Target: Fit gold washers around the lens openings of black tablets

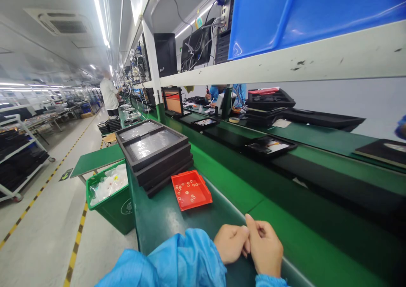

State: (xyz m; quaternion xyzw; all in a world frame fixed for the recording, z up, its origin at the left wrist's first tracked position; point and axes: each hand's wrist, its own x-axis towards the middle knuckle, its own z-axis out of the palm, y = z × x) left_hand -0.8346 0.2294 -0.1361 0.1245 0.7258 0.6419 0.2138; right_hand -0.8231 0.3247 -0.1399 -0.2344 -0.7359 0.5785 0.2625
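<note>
My left hand (231,243) and my right hand (264,245) sit close together at the near edge of the green workbench (171,223), fingers curled and touching each other. Nothing shows between them. A blue sleeve (187,261) covers my left forearm. Ahead of my hands lies a red tray (191,189) holding several small pale rings. Just beyond it stands a stack of black trays (154,151), the top one lined with clear plastic.
A green bin (109,204) with a plastic bag stands left of the bench. A white shelf edge (285,63) carrying a blue tray (304,20) runs overhead. Black framed panels (269,147) lie along the bench's far side. A person in white (109,93) stands down the aisle.
</note>
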